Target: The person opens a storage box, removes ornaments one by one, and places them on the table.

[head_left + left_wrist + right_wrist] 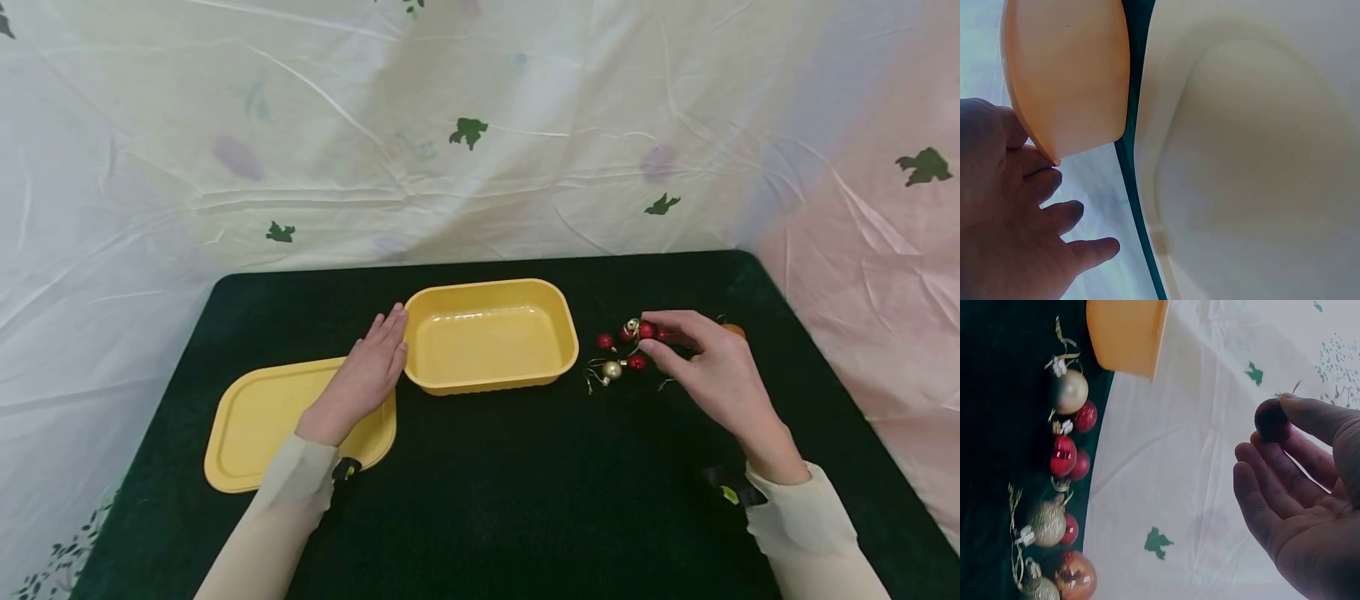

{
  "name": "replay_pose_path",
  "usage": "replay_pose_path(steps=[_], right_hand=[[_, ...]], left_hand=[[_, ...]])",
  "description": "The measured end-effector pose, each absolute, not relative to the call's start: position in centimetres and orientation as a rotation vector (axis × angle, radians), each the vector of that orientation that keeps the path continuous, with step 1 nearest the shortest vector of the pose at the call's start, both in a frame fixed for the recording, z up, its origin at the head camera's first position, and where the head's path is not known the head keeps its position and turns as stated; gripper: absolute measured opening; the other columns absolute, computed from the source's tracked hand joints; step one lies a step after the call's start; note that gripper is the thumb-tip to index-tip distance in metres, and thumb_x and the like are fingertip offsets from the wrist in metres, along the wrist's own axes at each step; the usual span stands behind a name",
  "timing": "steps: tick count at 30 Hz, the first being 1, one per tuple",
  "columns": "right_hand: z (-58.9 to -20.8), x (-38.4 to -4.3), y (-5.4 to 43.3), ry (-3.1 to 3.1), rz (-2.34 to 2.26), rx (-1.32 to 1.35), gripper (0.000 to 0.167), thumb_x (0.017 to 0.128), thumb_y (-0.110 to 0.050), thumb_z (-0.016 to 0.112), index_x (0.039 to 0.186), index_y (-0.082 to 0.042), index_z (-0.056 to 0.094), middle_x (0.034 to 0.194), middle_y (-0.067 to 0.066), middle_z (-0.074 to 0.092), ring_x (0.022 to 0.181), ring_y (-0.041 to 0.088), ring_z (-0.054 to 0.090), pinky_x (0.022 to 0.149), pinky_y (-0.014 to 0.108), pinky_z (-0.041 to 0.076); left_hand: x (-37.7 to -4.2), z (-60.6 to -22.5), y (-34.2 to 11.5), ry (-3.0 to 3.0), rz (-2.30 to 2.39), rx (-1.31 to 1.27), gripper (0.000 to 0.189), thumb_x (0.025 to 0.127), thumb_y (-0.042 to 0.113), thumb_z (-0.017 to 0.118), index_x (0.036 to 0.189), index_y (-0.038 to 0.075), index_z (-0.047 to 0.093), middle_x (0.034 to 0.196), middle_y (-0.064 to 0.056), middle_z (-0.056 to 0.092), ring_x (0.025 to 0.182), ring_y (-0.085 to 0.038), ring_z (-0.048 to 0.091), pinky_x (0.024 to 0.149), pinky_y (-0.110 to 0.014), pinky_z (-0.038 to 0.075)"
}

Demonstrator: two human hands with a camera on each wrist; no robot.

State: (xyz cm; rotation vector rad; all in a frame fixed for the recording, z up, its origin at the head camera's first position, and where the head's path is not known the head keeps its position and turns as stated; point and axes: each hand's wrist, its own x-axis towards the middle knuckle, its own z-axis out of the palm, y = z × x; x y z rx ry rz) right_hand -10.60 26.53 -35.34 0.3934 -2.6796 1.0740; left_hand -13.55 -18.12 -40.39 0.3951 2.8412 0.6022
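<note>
In the head view a yellow rectangular container [491, 342] sits mid-table, its open side up. My left hand [363, 375] lies against its left end, fingers fairly straight and touching the rim, as the left wrist view also shows. Beneath that forearm is a flat yellow lid [258, 429]. To the container's right, my right hand [716, 379] pinches a small dark red Christmas bauble [1272, 422] between thumb and fingers, held up above the table. Several other baubles lie below and beside that hand, among them a pale gold bauble [1072, 391] and a shiny red bauble [1063, 455].
A larger copper-orange bauble [1077, 576] lies with the others at the right, partly behind my right hand in the head view. The dark green tabletop [487, 483] ends at a pale cloth backdrop [525, 192] with green leaf shapes.
</note>
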Motion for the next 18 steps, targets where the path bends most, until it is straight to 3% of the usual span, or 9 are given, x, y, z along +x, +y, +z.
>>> replay_pose_path(steps=[18], right_hand=[[-36.0, -10.0, 31.2, -2.735, 1.003, 0.219, 0.035, 0.1, -0.024, 0.072, 0.132, -0.013, 0.07, 0.123, 0.009, 0.07, 0.1, -0.007, 0.057, 0.084, -0.002, 0.039]], left_hand=[[-13.5, -40.5, -18.1, 2.853, 0.601, 0.398, 0.062, 0.114, 0.039, 0.03, 0.168, 0.014, 0.01, 0.174, 0.0, 0.002, 0.159, -0.032, 0.007, 0.122, -0.064, 0.019]])
